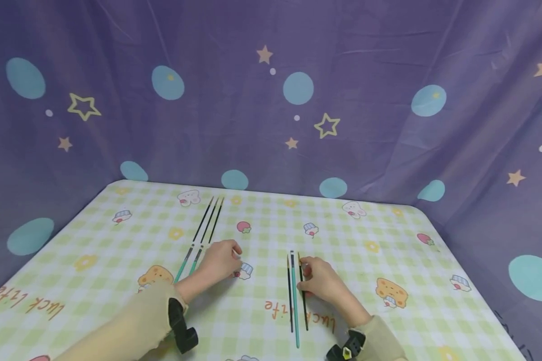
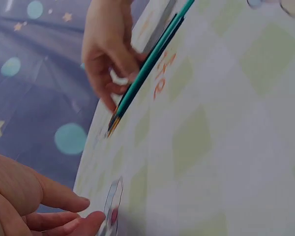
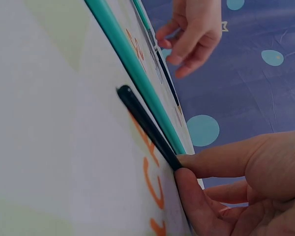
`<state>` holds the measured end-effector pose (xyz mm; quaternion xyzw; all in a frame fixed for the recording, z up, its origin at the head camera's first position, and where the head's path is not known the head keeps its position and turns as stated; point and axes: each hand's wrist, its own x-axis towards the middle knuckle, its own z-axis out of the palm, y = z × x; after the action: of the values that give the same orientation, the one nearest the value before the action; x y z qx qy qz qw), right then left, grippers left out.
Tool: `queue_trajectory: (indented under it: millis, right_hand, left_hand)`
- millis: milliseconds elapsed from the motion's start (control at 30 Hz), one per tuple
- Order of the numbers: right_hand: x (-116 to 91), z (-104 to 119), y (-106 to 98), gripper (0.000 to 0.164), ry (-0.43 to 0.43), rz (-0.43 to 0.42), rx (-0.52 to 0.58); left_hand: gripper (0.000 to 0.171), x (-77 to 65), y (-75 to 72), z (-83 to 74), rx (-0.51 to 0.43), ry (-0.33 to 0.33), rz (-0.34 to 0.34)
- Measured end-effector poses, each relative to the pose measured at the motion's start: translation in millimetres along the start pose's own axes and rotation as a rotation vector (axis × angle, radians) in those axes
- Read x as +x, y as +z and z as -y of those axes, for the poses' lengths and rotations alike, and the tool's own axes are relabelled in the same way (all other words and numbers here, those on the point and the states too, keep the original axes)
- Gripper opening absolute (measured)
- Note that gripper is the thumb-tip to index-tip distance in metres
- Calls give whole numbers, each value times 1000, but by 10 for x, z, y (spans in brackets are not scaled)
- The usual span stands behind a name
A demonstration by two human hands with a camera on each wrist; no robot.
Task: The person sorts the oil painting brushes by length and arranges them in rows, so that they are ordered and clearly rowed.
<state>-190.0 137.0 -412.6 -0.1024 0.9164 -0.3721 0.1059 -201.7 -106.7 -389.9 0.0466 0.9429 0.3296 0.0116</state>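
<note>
My right hand (image 1: 322,278) pinches a black-handled paintbrush (image 3: 147,123) between thumb and forefinger, low over the tablecloth. Left of that brush lie a teal-handled paintbrush (image 1: 295,306) and another thin black paintbrush (image 1: 290,296), nearly parallel to it. My left hand (image 1: 221,258) hovers above the cloth with loosely bent fingers and nothing between them, as the left wrist view shows. Close to it on the left are two teal-handled paintbrushes (image 1: 184,263), partly hidden behind the wrist and sleeve. Three slim black paintbrushes (image 1: 203,220) lie beyond them, bristles toward the back.
A green and white checked tablecloth (image 1: 271,210) with printed bears, cupcakes and lettering covers the table. Behind and at both sides hangs a purple curtain (image 1: 235,135) with stars and dots. Each wrist carries a black strapped camera mount (image 1: 180,326).
</note>
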Motion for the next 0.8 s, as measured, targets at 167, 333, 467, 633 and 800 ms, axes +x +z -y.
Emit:
queue_trajectory:
  millis: [167, 333, 467, 633, 800]
  right_hand:
    - [-8, 5, -10, 59, 3, -3, 4]
    - [-6, 9, -9, 59, 4, -3, 8]
    - [-9, 21, -7, 59, 0, -3, 6]
    - [-6, 33, -10, 58, 1, -8, -10]
    - [-2, 23, -9, 58, -7, -7, -15]
  left_hand:
    - [14, 38, 181, -161, -41, 39, 41]
    - [14, 35, 351, -318, -145, 41, 139]
    - [16, 33, 470, -420, -220, 30, 177]
    - [17, 72, 622, -486, -272, 30, 168]
    - [19, 110, 720, -520, -272, 6, 150]
